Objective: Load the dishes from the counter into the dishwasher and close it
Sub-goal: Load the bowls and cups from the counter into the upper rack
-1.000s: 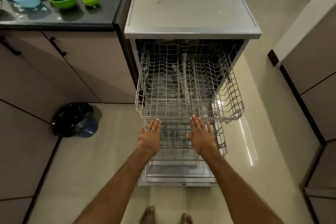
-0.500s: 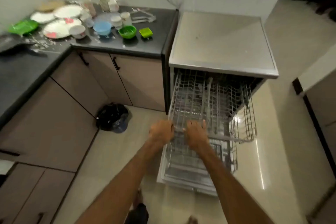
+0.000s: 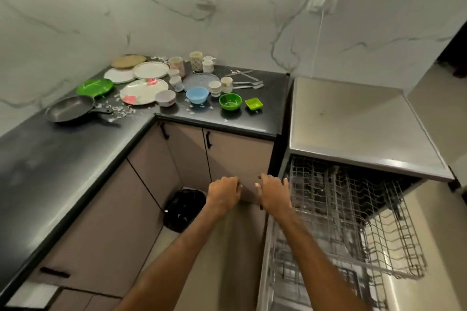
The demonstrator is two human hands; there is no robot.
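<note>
Both hands hang in mid-air at the centre of my view, in front of the cupboard doors. The left hand (image 3: 223, 194) has its fingers loosely curled and holds nothing. The right hand (image 3: 274, 195), just beside it at 3 o'clock, has its fingers bent downward and is likewise empty. Its outer edge is near the corner of the dishwasher (image 3: 353, 121), though I see no grip on it.

The dishwasher stands open from 3 to 5 o'clock, with the upper rack (image 3: 353, 209) drawn out and the lower rack (image 3: 303, 272) out beneath it. Both look empty. I read that as set ready, so dishes can go straight in.

The dishes sit on the black counter (image 3: 265, 113), from 10 to 12 o'clock of the hands. A green bowl (image 3: 230, 101), a square green dish (image 3: 253, 103) and a blue bowl (image 3: 197, 94) are nearest the front edge. A patterned plate (image 3: 143, 91) lies left of them, with cups (image 3: 195, 60) at the back and forks (image 3: 246, 82) at 12. A frying pan (image 3: 69, 108) is furthest out at 10. Pale scraps lie among them; I cannot tell what they are.

I judge nothing is loaded yet. I would reach for the green bowl first, since it is close to the machine and the carry is short.
</note>
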